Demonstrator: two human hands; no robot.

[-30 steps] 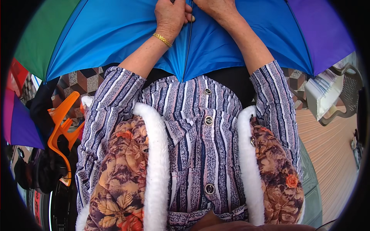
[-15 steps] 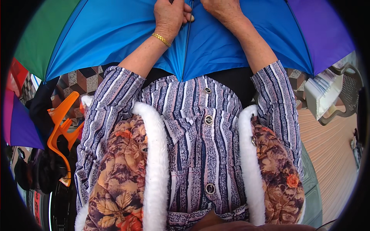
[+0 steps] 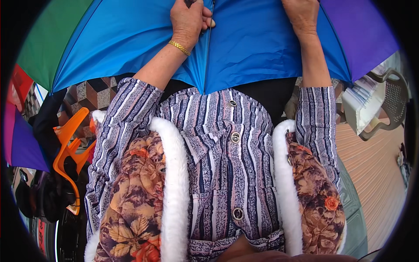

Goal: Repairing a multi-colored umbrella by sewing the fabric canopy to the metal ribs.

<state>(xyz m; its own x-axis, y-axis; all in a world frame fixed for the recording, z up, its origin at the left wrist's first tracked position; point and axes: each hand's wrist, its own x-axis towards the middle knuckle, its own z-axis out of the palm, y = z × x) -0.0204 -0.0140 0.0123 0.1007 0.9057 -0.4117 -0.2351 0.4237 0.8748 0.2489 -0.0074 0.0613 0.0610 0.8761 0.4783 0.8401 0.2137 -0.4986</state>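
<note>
A multicoloured umbrella [image 3: 253, 48] is spread across my lap, with blue panels in the middle, green at the left and purple at the right. A thin dark rib [image 3: 207, 56] runs down the blue cloth to its edge. My left hand [image 3: 188, 19], above a gold bracelet [image 3: 179, 47], is closed beside this rib. A small dark thing [image 3: 189, 2] shows in its grip, mostly cut off by the upper edge. Farther right, my right hand [image 3: 303, 15] is over the blue cloth near the purple panel. Its fingertips are out of view, so any hold is hidden.
An orange plastic chair [image 3: 65, 153] stands at the left, near another purple and pink umbrella [image 3: 26, 139]. On the right are a white container [image 3: 360, 107] and a brown perforated chair [image 3: 395, 102]. Patterned tiles [image 3: 89, 94] show beyond my left sleeve.
My right hand has moved right, away from the rib and toward the purple panel. My left hand stays beside the rib, shifted slightly left.
</note>
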